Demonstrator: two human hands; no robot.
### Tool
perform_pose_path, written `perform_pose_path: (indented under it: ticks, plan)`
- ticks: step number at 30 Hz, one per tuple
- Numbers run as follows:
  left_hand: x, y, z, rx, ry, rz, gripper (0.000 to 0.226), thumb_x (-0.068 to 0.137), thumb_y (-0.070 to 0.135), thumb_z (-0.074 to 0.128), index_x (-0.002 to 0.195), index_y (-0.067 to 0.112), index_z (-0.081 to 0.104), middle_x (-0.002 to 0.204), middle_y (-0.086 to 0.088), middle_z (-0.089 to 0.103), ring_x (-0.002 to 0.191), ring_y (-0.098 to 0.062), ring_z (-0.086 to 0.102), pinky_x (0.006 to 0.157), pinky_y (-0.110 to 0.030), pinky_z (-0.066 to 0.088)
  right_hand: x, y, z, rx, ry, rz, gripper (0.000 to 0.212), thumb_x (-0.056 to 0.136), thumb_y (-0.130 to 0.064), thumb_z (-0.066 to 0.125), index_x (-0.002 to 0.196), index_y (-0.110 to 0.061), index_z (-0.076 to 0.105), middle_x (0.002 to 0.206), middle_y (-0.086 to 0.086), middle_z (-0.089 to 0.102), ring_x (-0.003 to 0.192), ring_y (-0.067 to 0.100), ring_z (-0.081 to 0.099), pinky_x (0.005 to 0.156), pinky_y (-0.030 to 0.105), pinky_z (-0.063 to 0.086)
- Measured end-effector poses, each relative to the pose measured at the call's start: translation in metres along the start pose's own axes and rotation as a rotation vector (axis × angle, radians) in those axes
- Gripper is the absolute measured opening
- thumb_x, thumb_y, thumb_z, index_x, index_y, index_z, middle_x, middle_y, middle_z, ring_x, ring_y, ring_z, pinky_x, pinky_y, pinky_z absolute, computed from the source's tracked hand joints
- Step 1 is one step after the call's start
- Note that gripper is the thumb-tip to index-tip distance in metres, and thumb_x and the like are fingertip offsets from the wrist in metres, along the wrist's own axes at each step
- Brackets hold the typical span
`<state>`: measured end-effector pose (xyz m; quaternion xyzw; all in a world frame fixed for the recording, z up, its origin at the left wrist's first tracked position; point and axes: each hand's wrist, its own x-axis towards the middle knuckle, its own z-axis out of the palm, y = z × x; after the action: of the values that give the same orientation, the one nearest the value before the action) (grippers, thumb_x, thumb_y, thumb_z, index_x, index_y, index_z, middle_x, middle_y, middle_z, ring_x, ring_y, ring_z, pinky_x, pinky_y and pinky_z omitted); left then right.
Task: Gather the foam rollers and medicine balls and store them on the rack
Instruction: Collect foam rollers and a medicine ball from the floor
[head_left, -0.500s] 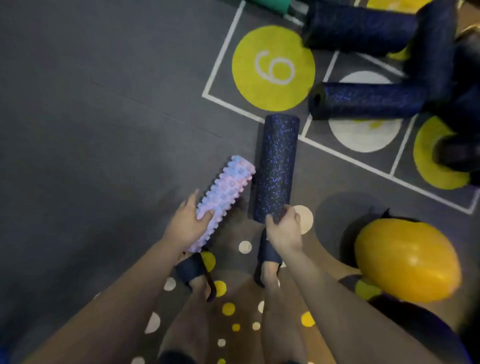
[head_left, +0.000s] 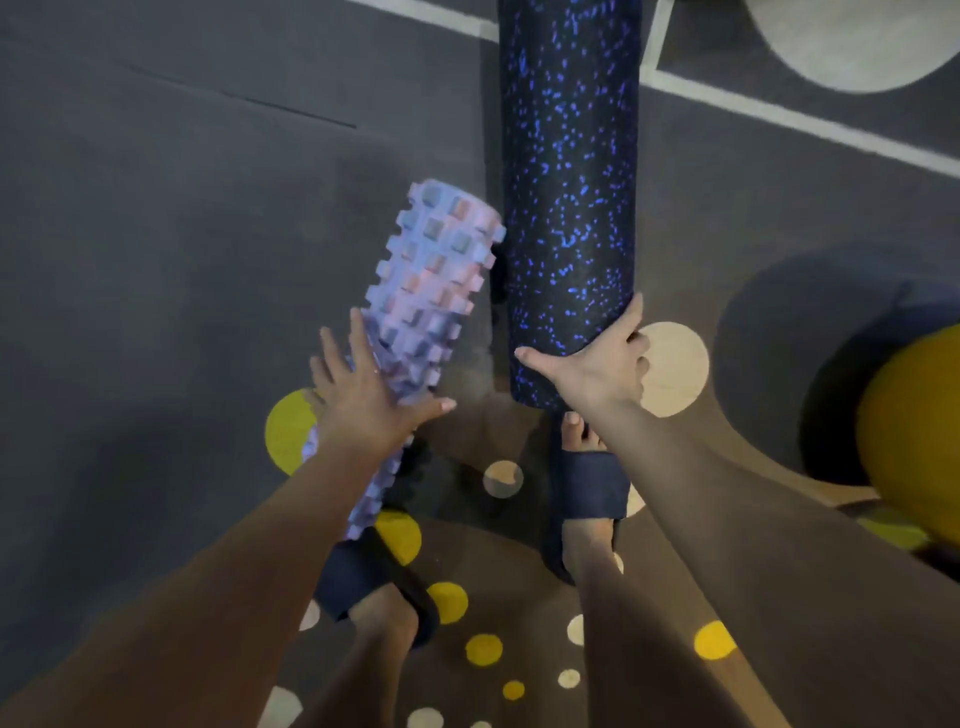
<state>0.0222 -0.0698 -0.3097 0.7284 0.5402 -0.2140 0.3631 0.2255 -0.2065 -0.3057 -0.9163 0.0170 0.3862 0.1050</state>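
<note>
A knobbly pink and lilac foam roller (head_left: 426, 291) lies slanted on the dark floor, its near end by my left foot. My left hand (head_left: 366, 395) lies over its near half, fingers spread around it. A long black roller with blue speckles (head_left: 569, 182) runs straight away from me beside it. My right hand (head_left: 597, 366) clasps its near end, thumb on one side and fingers on the other. The two rollers almost touch at the knobbly one's far end. An orange-yellow ball (head_left: 919, 436) shows at the right edge, partly cut off.
My feet in dark slippers (head_left: 587, 499) stand just behind the rollers on a brown mat with yellow and cream dots (head_left: 483, 649). White painted lines (head_left: 789, 119) and a pale circle (head_left: 852, 41) mark the grey floor ahead at the right.
The view has closed in on the rollers. My left hand has spread wider over the knobbly roller, and my right hand has wrapped further around the speckled roller's end.
</note>
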Motion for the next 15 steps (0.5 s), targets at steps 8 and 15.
perform_pose_path:
  ticks: [8, 15]
  plan:
    - [-0.054, 0.065, -0.022, -0.383, 0.112, 0.291, 0.087, 0.081, 0.074, 0.065, 0.143, 0.015, 0.05, 0.145, -0.006, 0.052, 0.134, -0.022, 0.05, 0.114, -0.042, 0.041, -0.073, 0.001, -0.05, 0.543, -0.167, -0.083, 0.119, 0.044, -0.053, 0.096, 0.143, -0.032, 0.033, 0.131, -0.011, 0.058, 0.119, 0.009, 0.06, 0.105, 0.042, 0.052]
    - [-0.082, 0.106, -0.088, -1.029, -0.576, 0.057, 0.1, 0.062, 0.047, 0.091, 0.147, 0.022, 0.043, 0.135, 0.001, 0.067, 0.12, -0.017, 0.066, 0.092, -0.028, 0.056, -0.142, 0.009, -0.109, 0.526, -0.466, -0.26, 0.132, 0.046, -0.059, 0.097, 0.151, -0.042, 0.019, 0.142, -0.021, 0.05, 0.132, 0.004, 0.052, 0.11, 0.041, 0.047]
